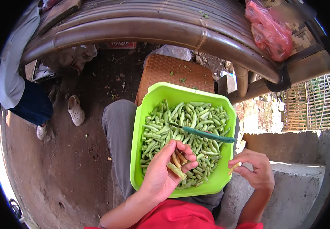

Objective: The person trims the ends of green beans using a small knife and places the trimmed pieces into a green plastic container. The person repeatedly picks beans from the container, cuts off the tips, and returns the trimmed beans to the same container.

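A lime-green plastic basin [137, 148] rests on my lap, filled with cut green bean pieces [182, 114]. Across the beans lies a knife with a green handle [208, 134], its dark blade pointing left and its handle end near the right rim. My left hand [165, 169] is cupped over the basin's front part, holding several bean pieces [176, 171], some brownish and one pale green. To the right, just outside the rim, my right hand [252, 169] pinches a small yellowish bean piece [234, 168] between thumb and fingers.
A brown woven-patterned stool [176, 70] stands beyond the basin, under the edge of a bamboo platform [130, 30]. A red plastic bag [271, 34] sits on the platform at right. Concrete blockwork [293, 180] is at my right. Another person's leg [32, 100] and a pale clog [75, 111] are at left.
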`<control>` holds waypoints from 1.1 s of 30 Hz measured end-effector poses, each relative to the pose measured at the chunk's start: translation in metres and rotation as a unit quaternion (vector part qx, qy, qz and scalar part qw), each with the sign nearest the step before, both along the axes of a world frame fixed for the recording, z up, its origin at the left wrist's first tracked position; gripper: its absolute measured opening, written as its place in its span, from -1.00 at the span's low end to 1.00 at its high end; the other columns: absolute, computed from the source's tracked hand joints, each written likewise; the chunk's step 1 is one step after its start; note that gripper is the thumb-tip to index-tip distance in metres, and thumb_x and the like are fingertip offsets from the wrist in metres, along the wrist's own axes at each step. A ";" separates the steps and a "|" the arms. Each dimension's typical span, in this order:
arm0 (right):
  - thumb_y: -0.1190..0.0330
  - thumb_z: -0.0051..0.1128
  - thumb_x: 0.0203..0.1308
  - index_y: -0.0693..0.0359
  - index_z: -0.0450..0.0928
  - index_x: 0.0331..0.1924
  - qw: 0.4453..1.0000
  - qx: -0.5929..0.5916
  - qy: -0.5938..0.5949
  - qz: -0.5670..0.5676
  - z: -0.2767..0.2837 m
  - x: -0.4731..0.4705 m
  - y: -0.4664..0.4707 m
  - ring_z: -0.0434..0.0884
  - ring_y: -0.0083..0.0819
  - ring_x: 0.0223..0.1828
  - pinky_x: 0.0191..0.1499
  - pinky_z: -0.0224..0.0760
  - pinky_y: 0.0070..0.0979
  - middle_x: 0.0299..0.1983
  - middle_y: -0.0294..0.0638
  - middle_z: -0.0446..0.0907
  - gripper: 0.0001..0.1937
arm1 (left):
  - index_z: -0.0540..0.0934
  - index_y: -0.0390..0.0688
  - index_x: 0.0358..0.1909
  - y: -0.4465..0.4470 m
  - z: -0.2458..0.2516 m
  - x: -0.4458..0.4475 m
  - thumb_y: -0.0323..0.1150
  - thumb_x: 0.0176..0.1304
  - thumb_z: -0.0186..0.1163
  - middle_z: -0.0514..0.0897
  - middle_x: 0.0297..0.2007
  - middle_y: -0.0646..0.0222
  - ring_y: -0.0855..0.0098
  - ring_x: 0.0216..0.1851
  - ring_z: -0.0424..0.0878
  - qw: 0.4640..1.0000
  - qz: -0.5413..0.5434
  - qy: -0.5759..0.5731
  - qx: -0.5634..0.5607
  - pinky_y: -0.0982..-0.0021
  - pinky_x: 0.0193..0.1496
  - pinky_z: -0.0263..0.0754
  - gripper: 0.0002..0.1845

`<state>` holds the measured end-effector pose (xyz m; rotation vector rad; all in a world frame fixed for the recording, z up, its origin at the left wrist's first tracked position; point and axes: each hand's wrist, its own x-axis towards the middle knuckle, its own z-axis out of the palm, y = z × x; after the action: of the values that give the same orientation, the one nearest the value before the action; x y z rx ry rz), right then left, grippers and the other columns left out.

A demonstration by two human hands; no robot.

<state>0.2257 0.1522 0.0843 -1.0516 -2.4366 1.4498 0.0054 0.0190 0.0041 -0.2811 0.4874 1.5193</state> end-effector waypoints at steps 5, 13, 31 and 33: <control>0.46 0.38 0.22 0.26 0.64 -0.01 0.979 -0.100 0.174 -0.039 -0.010 -0.030 -0.031 0.69 -0.50 -0.22 -0.13 0.54 -0.52 -0.21 -0.25 0.73 -0.73 | 0.53 -0.18 -0.10 0.017 0.011 0.018 -0.13 0.62 -0.16 0.63 0.01 0.20 0.19 0.13 0.59 0.999 -0.035 0.007 0.011 0.09 0.35 0.43 -0.63; 0.38 0.46 0.07 0.16 0.67 -0.26 0.943 0.300 0.105 -0.102 -0.029 -0.089 -0.045 0.65 -0.26 -0.34 -0.27 0.53 -0.40 -0.25 -0.19 0.66 -0.82 | 0.54 -0.16 -0.02 0.022 0.016 0.023 -0.05 0.60 -0.13 0.62 0.13 0.19 0.28 0.17 0.56 0.997 -0.033 0.055 -0.043 0.15 0.35 0.37 -0.60; 0.38 0.05 0.40 0.23 0.31 0.32 0.861 -0.147 0.423 -0.241 -0.079 -0.109 -0.052 0.47 -0.36 0.11 0.17 0.31 -0.44 0.11 -0.19 0.45 -0.55 | 0.28 -0.23 0.47 0.062 0.036 0.039 -0.21 0.58 -0.15 0.14 0.49 -0.03 0.07 0.52 0.08 0.639 -0.039 0.765 0.067 0.16 0.54 -0.12 -0.47; 0.30 -0.01 0.49 0.22 0.40 0.18 0.821 -0.201 0.435 -0.310 -0.088 -0.116 -0.051 0.51 -0.48 -0.10 -0.03 0.38 -0.55 -0.08 -0.28 0.48 -0.71 | 0.31 -0.19 0.46 0.059 0.033 0.043 -0.19 0.51 -0.02 0.08 0.48 -0.15 -0.07 0.50 0.08 0.588 -0.067 0.803 0.072 0.03 0.53 -0.09 -0.44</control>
<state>0.1100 0.1011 -0.0033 -0.8258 -1.0523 1.6802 0.0481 0.0781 0.0375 1.4337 1.7155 1.2557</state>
